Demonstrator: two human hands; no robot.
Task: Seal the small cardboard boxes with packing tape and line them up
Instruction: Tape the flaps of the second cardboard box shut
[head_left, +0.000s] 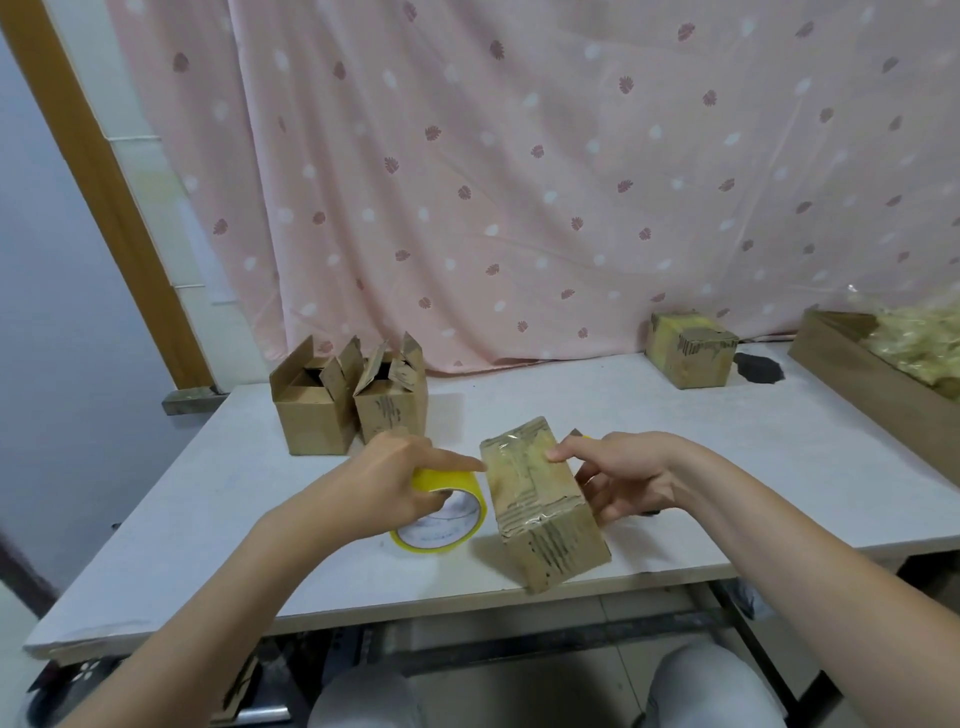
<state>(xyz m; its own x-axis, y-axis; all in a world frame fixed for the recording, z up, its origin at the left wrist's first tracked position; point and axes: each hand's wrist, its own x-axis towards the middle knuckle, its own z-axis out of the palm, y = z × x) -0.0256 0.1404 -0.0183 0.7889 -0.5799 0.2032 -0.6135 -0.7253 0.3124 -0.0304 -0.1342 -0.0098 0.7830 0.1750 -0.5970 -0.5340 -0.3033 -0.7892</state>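
White table (218, 519); boxes (311, 410), tape roll (441, 525).

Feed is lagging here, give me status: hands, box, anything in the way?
Left hand grips yellow packing tape roll. Right hand open, fingertip on taped brown cardboard box. Two open-flapped cardboard boxes wait behind; nothing blocking.

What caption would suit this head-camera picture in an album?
Left hand gripping yellow tape roll while right hand steadies a taped box.

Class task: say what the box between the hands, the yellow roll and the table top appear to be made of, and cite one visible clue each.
Box: corrugated cardboard under glossy tape; fluted torn edges, shiny wrinkles. Yellow roll: plastic packing tape, probably; smooth and shiny, white core. Table top: matte white board, perhaps laminate; thin flat edge.
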